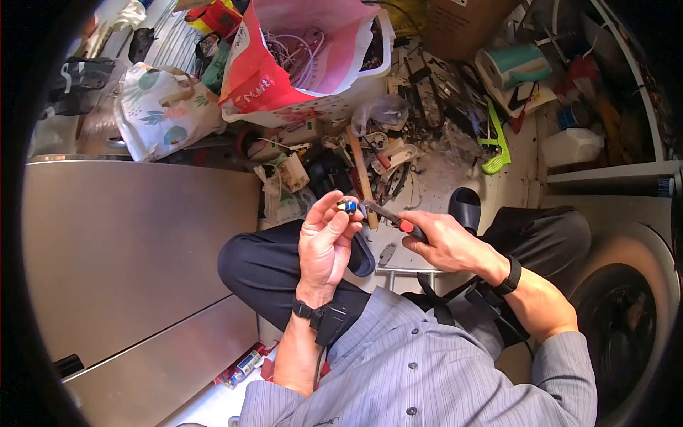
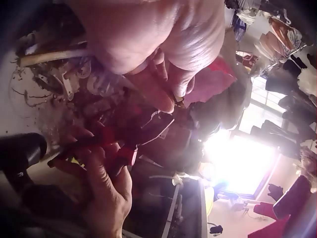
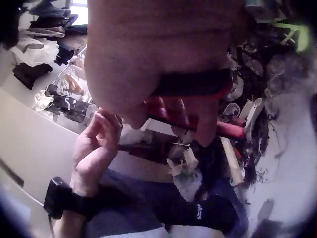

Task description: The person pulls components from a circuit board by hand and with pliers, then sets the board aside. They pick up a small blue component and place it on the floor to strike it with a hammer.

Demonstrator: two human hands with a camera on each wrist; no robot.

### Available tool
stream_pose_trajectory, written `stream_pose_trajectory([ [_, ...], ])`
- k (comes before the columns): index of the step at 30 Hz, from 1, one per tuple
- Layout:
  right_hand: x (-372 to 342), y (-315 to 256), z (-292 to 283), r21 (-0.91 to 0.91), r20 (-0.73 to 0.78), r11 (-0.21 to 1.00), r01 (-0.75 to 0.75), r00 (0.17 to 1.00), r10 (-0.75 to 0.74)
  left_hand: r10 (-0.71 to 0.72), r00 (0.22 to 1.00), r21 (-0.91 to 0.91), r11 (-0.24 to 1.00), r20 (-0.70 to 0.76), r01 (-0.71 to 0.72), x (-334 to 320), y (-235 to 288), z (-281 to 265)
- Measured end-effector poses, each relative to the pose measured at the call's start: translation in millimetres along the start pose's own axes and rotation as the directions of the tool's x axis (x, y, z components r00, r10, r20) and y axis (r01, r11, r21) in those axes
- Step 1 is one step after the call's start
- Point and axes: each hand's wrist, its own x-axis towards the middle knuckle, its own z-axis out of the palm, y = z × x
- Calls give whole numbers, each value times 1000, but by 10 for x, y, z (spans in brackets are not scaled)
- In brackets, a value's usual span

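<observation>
My left hand [image 1: 324,249] is raised, pinching a small blue and pale-yellow piece [image 1: 347,206] between thumb and fingers. Its kind does not show at this size. My right hand [image 1: 454,243] grips a pair of pliers [image 1: 383,211] by their handles. In the right wrist view, red and black handles [image 3: 230,130] run under the curled fingers. The metal jaws point toward the left fingertips and look parted in the left wrist view, close to the pinched piece.
Beyond the hands lies a heap of cables, plugs and scraps, with a wooden stick [image 1: 363,178] and a bright green tool [image 1: 496,142]. A red and white bag [image 1: 245,78] holds cables. A metal-grey cabinet [image 1: 142,249] stands left, a round-doored machine [image 1: 626,299] right.
</observation>
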Motion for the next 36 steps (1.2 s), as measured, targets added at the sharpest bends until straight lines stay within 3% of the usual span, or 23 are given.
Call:
stream_pose_trajectory([
  [6,-1,39,39,-66,-48,997,37,998,-40,-2,999,37,999,33,1,23,0,-7],
  [9,-10,36,56,-97,-62,994,51,996,-58,-45,999,58,997,1,45,20,10,-5],
  [15,-2,27,52,-173,-113,982,73,989,-93,5,998,77,997,-70,0,24,-47,44],
  [20,-22,14,58,-250,-132,966,62,986,-98,127,990,287,952,-62,-104,25,-107,54],
  [24,-38,38,74,-274,-125,959,71,986,-109,104,994,379,922,-35,-83,6,-130,33],
  [29,-72,30,22,-277,-102,960,42,992,-73,174,985,521,841,-3,-147,1,-196,67],
  [36,-79,-24,-59,-462,-107,887,14,992,-71,86,996,422,903,-3,-77,-32,-135,145],
])
